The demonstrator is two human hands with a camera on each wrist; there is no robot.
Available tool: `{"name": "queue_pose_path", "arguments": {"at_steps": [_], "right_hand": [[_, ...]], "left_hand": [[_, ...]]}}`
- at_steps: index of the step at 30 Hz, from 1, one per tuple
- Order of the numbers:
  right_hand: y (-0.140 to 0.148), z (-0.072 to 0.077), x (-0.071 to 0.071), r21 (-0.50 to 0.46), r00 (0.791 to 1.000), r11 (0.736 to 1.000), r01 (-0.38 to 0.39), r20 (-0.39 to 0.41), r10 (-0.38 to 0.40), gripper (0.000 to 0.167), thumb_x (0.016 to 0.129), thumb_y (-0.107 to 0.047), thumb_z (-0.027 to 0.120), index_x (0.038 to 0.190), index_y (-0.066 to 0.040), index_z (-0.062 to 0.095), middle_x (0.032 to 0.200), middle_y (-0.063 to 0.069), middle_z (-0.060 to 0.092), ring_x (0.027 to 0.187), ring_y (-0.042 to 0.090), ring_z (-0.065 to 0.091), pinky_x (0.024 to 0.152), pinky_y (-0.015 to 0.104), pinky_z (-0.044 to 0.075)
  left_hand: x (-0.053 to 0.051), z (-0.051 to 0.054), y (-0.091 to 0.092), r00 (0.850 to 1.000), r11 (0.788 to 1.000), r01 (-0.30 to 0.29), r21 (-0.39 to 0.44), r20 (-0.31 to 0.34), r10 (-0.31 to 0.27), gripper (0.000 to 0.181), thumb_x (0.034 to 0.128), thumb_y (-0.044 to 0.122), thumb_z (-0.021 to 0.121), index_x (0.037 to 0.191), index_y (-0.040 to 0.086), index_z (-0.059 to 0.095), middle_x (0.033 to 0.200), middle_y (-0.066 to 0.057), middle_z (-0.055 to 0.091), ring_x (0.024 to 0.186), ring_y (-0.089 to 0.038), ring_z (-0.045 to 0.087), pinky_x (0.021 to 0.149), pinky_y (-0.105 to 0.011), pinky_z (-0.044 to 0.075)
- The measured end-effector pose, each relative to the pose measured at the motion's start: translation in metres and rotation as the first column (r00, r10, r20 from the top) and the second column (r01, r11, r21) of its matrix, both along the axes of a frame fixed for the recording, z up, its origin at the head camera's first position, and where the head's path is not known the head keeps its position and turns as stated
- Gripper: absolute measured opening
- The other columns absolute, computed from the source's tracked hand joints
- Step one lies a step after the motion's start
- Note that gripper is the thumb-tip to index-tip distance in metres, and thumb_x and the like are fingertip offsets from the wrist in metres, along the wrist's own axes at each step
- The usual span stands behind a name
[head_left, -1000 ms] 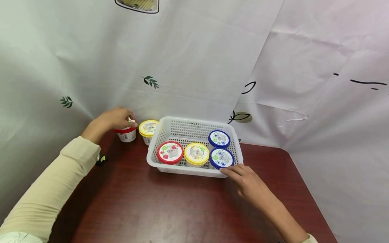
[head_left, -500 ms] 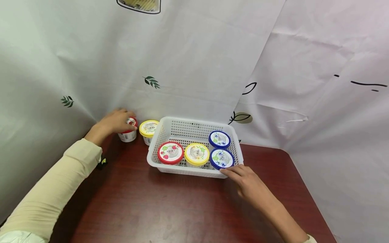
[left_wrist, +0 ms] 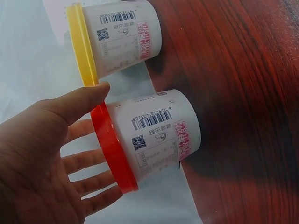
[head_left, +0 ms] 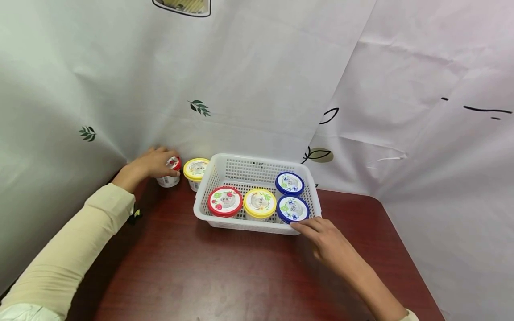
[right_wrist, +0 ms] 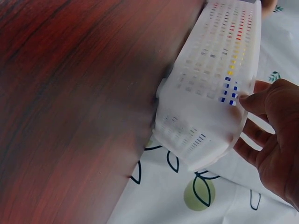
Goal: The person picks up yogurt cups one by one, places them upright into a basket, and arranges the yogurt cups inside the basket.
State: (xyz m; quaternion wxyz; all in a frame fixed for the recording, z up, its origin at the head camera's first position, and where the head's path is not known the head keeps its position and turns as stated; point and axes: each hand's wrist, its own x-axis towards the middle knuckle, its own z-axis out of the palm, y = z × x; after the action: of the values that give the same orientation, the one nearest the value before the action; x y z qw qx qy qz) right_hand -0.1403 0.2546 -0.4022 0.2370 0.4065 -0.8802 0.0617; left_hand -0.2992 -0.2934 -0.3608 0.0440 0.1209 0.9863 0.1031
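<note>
At the back left, my left hand reaches round the lid of a red-lidded white tub, which stands on the table. In the left wrist view, the thumb lies by the upper edge of the red lid, and the other fingers pass behind it. My right hand holds the white plastic basket by its front right corner, thumb on the outer wall in the right wrist view. Inside the basket are a red-lidded tub, a yellow-lidded tub and two blue-lidded tubs.
Another yellow-lidded tub stands between the left hand's tub and the basket. A printed white cloth hangs behind the dark red wooden table. Some small black and yellow thing lies beside the left sleeve.
My left hand has shifted slightly back on the red-lidded tub, and more of its lid shows between thumb and fingers. The right hand and the basket have stayed put.
</note>
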Motion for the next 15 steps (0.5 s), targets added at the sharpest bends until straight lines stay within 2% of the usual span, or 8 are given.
{"name": "queue_pose_path", "arguments": {"at_steps": [7, 15], "right_hand": [[0.0001, -0.0001, 0.0002, -0.004, 1.000, 1.000, 0.003, 0.004, -0.003, 0.056, 0.085, 0.012, 0.077, 0.133, -0.015, 0.082, 0.121, 0.001, 0.082, 0.106, 0.022, 0.074, 0.093, 0.045, 0.062], [-0.0001, 0.0004, 0.0008, 0.003, 1.000, 1.000, 0.006, 0.003, -0.006, 0.057, 0.084, 0.013, 0.078, 0.134, -0.016, 0.081, 0.122, 0.000, 0.082, 0.107, 0.022, 0.074, 0.093, 0.044, 0.061]], "left_hand": [[0.0002, 0.0035, 0.0006, 1.000, 1.000, 0.003, -0.014, 0.016, -0.003, 0.074, 0.1012, 0.035, 0.082, 0.159, -0.002, 0.053, 0.159, -0.041, 0.048, 0.146, -0.068, 0.041, 0.117, -0.082, 0.042], [0.0005, 0.0056, 0.0013, 0.998, 1.000, 0.008, -0.025, 0.061, -0.007, 0.079, 0.1000, 0.037, 0.083, 0.161, 0.000, 0.050, 0.159, -0.043, 0.048, 0.142, -0.065, 0.042, 0.113, -0.081, 0.044]]}}
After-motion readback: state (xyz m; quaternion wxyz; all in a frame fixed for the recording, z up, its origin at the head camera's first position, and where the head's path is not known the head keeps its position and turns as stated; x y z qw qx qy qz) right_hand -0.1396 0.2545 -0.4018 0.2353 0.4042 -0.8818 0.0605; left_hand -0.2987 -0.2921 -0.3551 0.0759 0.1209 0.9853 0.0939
